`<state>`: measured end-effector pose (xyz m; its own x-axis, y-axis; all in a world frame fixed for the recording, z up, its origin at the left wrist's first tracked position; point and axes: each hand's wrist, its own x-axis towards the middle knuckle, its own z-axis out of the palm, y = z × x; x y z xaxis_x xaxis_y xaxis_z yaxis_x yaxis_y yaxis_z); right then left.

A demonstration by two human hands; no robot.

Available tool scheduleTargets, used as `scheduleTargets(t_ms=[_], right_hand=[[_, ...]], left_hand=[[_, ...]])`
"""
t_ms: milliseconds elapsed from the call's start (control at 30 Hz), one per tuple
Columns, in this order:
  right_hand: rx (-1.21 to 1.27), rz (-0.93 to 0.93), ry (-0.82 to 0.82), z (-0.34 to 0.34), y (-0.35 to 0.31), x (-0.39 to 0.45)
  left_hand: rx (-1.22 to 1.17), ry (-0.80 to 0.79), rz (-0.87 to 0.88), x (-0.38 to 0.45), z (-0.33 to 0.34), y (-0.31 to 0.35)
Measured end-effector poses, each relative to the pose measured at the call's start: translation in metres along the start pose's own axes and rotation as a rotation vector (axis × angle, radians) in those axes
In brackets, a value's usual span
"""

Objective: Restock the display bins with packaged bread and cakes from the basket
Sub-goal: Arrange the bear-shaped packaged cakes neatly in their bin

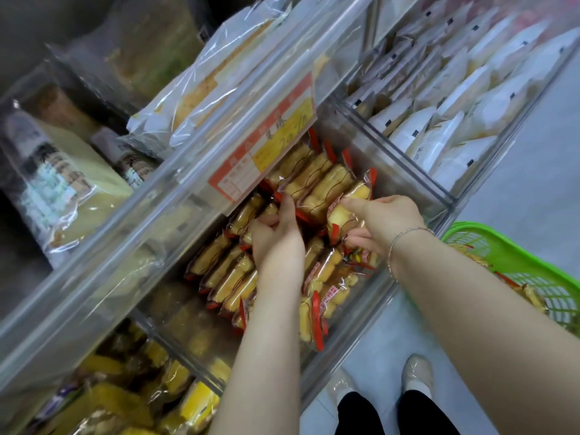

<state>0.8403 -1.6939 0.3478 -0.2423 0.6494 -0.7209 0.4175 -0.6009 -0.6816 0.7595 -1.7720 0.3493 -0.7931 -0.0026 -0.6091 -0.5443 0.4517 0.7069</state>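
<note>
A clear plastic display bin [351, 328] in the middle holds several yellow cake packets [226, 271] with red sealed ends, standing in rows. My left hand [276, 237] reaches into the bin, its fingers pressed against the upright packets at the back. My right hand [379, 224] grips one cake packet [342, 218] at the right end of the row, thumb on top. A green plastic basket [514, 265] stands on the floor at the right, with more packets inside it.
A red and yellow price tag [266, 142] hangs on the upper shelf's clear front, just above my hands. Neighbouring bins hold white packets [445, 120] at the right and yellow packets [141, 400] at the lower left. My feet [417, 372] stand on grey floor.
</note>
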Motion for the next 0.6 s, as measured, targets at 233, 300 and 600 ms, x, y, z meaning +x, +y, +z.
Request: scheduleTargets(t_ms=[233, 300, 600], right_hand=[[-0.439, -0.294, -0.012, -0.013, -0.009, -0.014], [-0.446, -0.376, -0.065, -0.019, -0.009, -0.024], [-0.566, -0.377, -0.534, -0.033, 0.001, -0.047]], left_hand=[[1.224, -0.522, 0.541, -0.017, -0.095, -0.033], [1.465, -0.522, 0.65, -0.019, -0.096, -0.04], [0.888, -0.478, 0.66, -0.03, -0.092, -0.02]])
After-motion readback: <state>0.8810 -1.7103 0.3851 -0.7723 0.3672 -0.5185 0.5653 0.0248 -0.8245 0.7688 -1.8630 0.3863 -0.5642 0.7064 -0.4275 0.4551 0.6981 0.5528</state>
